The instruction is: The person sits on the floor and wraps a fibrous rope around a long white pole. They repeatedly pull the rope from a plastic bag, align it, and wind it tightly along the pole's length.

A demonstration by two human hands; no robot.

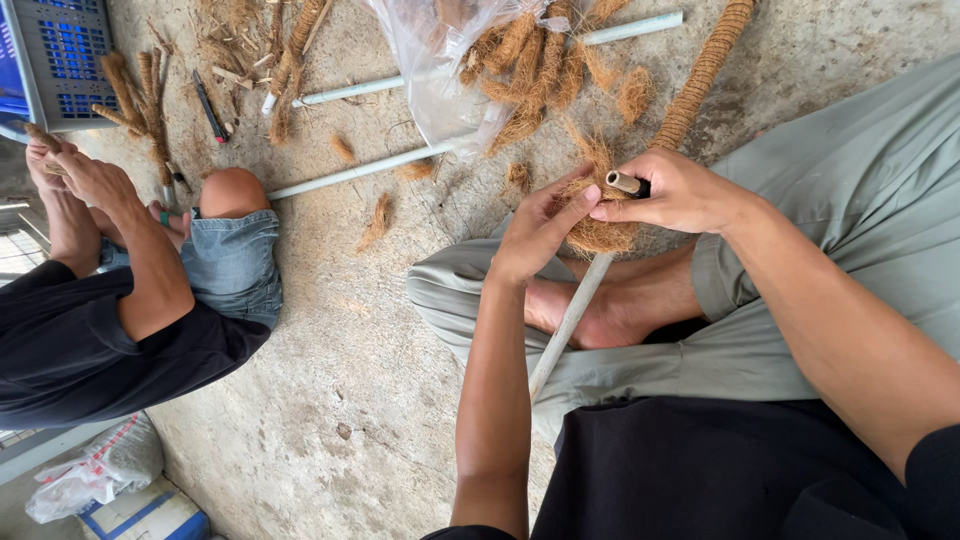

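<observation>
Coir fibre wad (597,232) sits wrapped at the top end of a white pipe (568,322), which slants up from the person's lap so both hands reach it. Left hand (537,232) is clamped on the fibre, pressing it to the pipe. Right hand (672,190) pinches a short pipe stub (624,182) at the tip, steadying it. Finished coir-wrapped pole (700,75) lies just beyond. Plastic bag of fibre bundles (520,55) and bare pipes (362,170) crowd the concrete floor (330,400); a co-worker's knee (232,192) is well apart.
</observation>
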